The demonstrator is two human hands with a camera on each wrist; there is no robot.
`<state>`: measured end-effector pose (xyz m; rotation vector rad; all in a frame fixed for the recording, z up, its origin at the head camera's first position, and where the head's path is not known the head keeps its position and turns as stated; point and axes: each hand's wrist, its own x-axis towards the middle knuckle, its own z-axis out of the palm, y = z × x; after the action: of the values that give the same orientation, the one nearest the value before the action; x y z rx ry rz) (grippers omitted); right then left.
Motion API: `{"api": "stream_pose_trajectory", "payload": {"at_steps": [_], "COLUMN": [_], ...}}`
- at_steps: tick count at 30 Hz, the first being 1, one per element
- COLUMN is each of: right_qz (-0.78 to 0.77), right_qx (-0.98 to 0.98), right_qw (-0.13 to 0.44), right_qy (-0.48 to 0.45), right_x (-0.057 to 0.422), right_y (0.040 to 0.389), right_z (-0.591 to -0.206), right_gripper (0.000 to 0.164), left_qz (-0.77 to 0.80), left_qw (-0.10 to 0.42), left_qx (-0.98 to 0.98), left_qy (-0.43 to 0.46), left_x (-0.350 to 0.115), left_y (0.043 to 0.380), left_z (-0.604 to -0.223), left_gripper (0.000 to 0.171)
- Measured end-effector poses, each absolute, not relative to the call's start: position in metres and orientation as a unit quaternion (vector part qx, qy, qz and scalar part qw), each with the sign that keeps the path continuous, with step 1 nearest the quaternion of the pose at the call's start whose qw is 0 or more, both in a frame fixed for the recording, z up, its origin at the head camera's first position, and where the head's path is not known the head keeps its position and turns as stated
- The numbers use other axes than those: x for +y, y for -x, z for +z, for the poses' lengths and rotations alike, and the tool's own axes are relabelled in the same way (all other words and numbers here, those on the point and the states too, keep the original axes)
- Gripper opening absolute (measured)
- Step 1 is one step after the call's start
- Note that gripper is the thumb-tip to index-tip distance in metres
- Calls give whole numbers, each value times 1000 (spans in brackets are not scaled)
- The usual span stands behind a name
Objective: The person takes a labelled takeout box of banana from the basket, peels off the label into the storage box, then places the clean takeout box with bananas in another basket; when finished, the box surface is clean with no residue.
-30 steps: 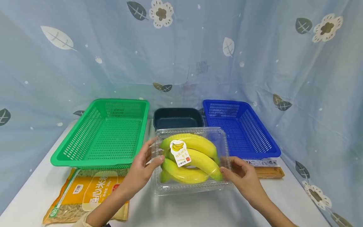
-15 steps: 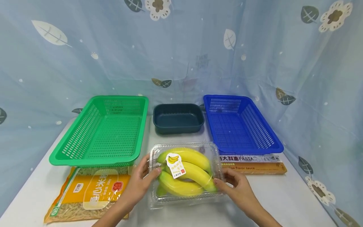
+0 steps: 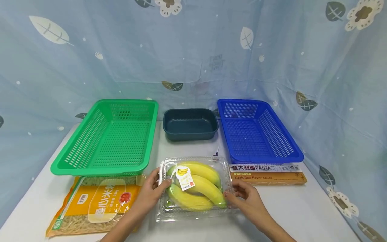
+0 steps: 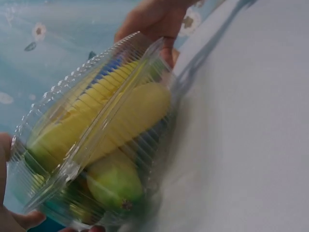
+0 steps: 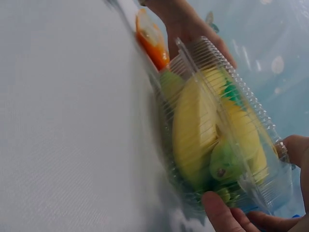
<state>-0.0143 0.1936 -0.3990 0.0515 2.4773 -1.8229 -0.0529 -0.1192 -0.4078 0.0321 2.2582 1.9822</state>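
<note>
A clear plastic clamshell box (image 3: pixel 193 216) with several bananas (image 3: pixel 208 190) inside sits low over the white table, in front of the dark bin. On its lid is a white banana label (image 3: pixel 185 178). My left hand (image 3: pixel 151 188) grips the box's left side, thumb on the lid's edge. From the other side my right hand (image 3: pixel 246 200) grips it with thumb and fingers. Both wrist views show the box wall (image 4: pixel 96 140) and the fingertips (image 5: pixel 215 205) close to the table. Whether its whole base touches the table, I cannot tell.
At the back stand a green basket (image 3: pixel 99 173), a dark teal bin (image 3: pixel 190 137) and a blue basket (image 3: pixel 266 159). An orange food bag (image 3: pixel 93 205) lies front left. A pasta box (image 3: pixel 269 177) lies before the blue basket. A patterned curtain (image 3: pixel 193 50) hangs behind.
Both hands have brought the banana box down and nearer to me, away from the dark bin, which shows fully now. The grip stays the same. The head view has tilted slightly.
</note>
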Motion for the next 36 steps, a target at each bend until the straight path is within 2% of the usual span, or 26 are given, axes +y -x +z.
{"api": "stream_pose_trajectory", "payload": {"at_steps": [6,20,23,26,31,33,36], "right_qz": [-620,-590,-523,-431,-298,-272,-268], "right_qx": [783,805,852,901,936,934,922], "right_qw": [43,59,32,-29,-124,-138,-129], "right_qy": [-31,-23,-2,43,144,183,248], "right_x": [194,198,199,199,195,192,183], "right_y": [17,23,26,31,41,47,59], "right_z": [-402,-399,-391,-377,-347,-336,-320], "right_gripper": [45,52,56,57,47,42,37], "left_qz": [648,628,625,620,618,616,608], "left_qw": [78,91,90,86,78,77,76], "left_qx": [758,773,775,779,782,784,790], "left_qy": [1,28,32,32,21,19,22], "left_x": [-120,-120,-119,-119,-118,-118,-118], "left_y": [57,61,62,62,63,63,63], "left_z": [-409,-412,-412,-412,-412,-412,-413], "left_gripper": [57,62,61,61,61,60,60]}}
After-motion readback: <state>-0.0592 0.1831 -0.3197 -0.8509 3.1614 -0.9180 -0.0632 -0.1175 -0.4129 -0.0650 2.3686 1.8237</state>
